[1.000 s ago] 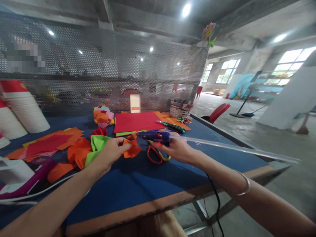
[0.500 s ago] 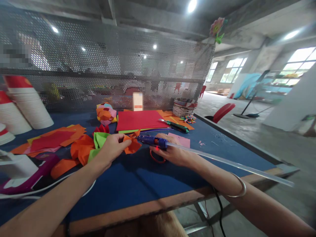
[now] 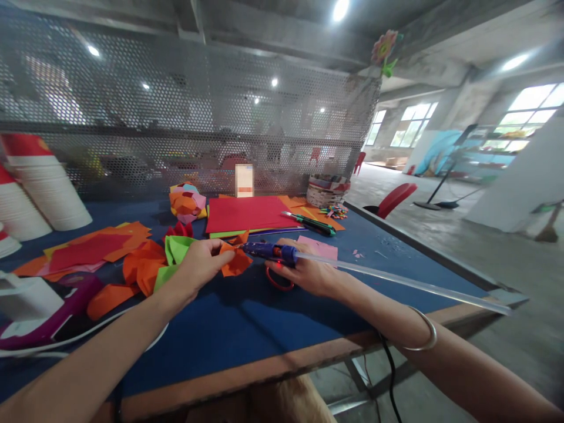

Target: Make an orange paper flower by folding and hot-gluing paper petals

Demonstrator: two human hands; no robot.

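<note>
My left hand [image 3: 200, 265] pinches a folded orange paper piece [image 3: 235, 261] just above the blue table [image 3: 247, 323]. My right hand [image 3: 308, 273] grips a blue glue gun [image 3: 271, 252] whose nozzle points left and touches the orange paper. A long clear glue stick [image 3: 405, 283] juts out of the gun's back toward the right. Red-handled scissors [image 3: 277, 282] lie under my right hand, mostly hidden. A bangle sits on my right wrist.
Orange, red and green paper scraps [image 3: 141, 267] lie at the left, a red sheet stack [image 3: 247, 214] and a green-handled cutter [image 3: 311, 223] behind. A pink sheet [image 3: 319, 247], paper flower [image 3: 187, 202], woven basket [image 3: 328, 189], white cups [image 3: 39, 188] and mesh screen [image 3: 185, 129] surround the work.
My right hand lowered the glue gun and brought its nozzle left against the orange paper. The left hand stayed in place holding the paper.
</note>
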